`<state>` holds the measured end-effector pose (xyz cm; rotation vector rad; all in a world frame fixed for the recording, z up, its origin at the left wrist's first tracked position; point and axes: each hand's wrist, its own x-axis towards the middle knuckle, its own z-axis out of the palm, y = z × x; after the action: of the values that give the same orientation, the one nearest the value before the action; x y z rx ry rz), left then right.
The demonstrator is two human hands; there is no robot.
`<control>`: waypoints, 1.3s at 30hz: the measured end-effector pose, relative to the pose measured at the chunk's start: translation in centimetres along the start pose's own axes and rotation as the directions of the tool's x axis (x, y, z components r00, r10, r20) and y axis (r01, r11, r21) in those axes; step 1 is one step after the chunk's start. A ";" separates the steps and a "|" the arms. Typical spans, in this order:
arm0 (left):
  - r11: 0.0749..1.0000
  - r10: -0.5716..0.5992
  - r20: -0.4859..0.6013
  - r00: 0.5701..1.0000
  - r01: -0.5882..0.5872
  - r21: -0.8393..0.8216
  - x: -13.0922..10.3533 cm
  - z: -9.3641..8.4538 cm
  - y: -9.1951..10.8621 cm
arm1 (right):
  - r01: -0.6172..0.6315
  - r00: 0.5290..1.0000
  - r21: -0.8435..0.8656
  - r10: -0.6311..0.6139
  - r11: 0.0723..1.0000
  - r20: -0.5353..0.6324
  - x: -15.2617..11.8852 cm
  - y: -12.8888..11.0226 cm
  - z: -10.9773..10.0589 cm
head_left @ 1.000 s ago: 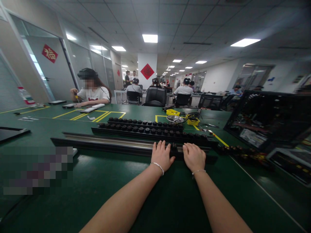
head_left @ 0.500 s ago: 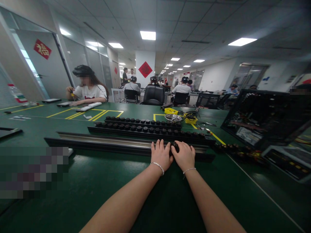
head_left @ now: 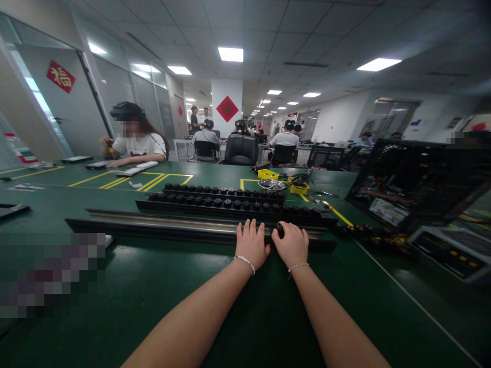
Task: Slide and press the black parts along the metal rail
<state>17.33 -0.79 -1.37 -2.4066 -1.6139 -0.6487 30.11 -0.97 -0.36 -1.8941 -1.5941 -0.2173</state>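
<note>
A long black channel [head_left: 161,223] with a shiny metal-coloured inside lies across the table in front of me. My left hand [head_left: 251,243] rests on it with the fingers stretched out and slightly apart, holding nothing. Just to its right, my right hand [head_left: 292,245] is closed on a small round black part [head_left: 281,231] at the channel; the fingers cover much of it. Behind the channel are two black strips, a nearer strip [head_left: 184,205] and a farther strip [head_left: 249,193], both lined with several round black parts.
A metal bowl [head_left: 271,184] stands beyond the strips beside yellow bins [head_left: 267,175]. To the right are an open black computer case [head_left: 414,184], a boxy unit [head_left: 452,253] and loose cables [head_left: 379,237]. A co-worker [head_left: 136,138] sits at the far left of the green table [head_left: 172,306].
My left hand has shifted slightly left, so the gap between my hands is wider. My right hand stays at the round black part. The view has turned a little.
</note>
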 end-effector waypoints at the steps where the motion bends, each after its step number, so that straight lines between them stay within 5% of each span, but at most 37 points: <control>1: 1.000 0.001 0.000 1.000 -0.001 0.000 0.0 0.0 0.0 | -0.003 1.000 0.000 0.003 1.000 -0.004 0.0 0.1 0.0; 39: 0.999 0.043 -0.046 0.998 -0.043 -0.004 -0.6 -0.2 -0.2 | -0.080 0.995 -0.025 0.078 0.996 -0.062 0.3 1.6 -0.3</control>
<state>16.89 -1.31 -1.51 -2.4042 -1.5406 -0.6961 31.78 -0.98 -0.56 -1.9487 -1.4797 -0.2615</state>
